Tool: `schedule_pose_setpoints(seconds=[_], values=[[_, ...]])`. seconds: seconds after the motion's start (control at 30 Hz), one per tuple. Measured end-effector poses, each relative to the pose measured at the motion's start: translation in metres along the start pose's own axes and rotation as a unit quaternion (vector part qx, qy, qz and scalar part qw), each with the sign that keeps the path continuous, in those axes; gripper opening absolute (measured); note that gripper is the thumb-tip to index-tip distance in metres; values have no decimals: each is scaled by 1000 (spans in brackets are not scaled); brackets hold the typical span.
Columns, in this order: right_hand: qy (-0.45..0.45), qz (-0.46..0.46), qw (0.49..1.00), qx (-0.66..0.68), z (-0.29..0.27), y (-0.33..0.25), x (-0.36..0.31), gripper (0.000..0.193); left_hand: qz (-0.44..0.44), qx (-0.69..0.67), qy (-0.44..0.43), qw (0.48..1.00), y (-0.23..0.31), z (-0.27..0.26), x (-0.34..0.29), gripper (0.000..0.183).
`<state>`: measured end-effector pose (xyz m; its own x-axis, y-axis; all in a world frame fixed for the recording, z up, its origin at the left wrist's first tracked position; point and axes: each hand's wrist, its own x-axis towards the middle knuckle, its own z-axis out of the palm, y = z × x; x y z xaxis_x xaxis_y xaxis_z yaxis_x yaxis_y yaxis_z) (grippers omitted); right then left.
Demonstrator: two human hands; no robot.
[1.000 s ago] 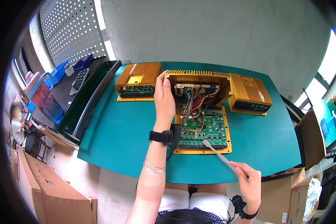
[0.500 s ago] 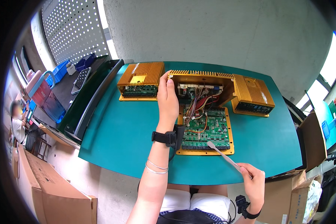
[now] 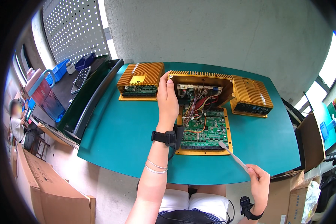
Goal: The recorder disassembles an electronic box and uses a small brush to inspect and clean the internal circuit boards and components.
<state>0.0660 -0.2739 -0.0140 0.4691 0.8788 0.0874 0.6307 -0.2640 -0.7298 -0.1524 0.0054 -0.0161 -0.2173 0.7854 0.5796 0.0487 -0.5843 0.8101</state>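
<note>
My left hand (image 3: 168,100) grips the left edge of a gold finned metal housing (image 3: 202,74), which stands tilted up on its side with its hollow facing me. A bundle of coloured wires (image 3: 202,102) runs from inside it to a green circuit board (image 3: 207,131) lying on a gold base plate (image 3: 229,138). Between the thumb and fingers of my right hand (image 3: 260,183) is the end of a thin, pale toothbrush-like brush (image 3: 237,159). Its broad head meets the board's near right edge, by the black connectors; whether it touches is hard to see.
On the green tabletop (image 3: 119,138), a gold finned unit (image 3: 143,76) stands far left and another (image 3: 252,95) at the right, close to the raised housing. A dark cart (image 3: 89,104) with a pink-blue bottle (image 3: 44,95) is beside the table. Cardboard boxes (image 3: 56,183) flank it.
My right hand and the brush have shifted right along the board's near edge. My left hand keeps its grip on the housing.
</note>
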Motion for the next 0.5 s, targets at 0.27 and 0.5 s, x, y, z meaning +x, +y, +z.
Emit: schedule_pose_setpoints(seconds=[0.27, 0.5], values=[[77, -11, 996, -35, -11, -9, -5, 17, 5, 4, 4, 1000, 1, 2, -1, 38], [69, -18, 997, 5, -4, -27, -8, 18, -23, -9, -7, 1000, 3, 0, -1, 42]])
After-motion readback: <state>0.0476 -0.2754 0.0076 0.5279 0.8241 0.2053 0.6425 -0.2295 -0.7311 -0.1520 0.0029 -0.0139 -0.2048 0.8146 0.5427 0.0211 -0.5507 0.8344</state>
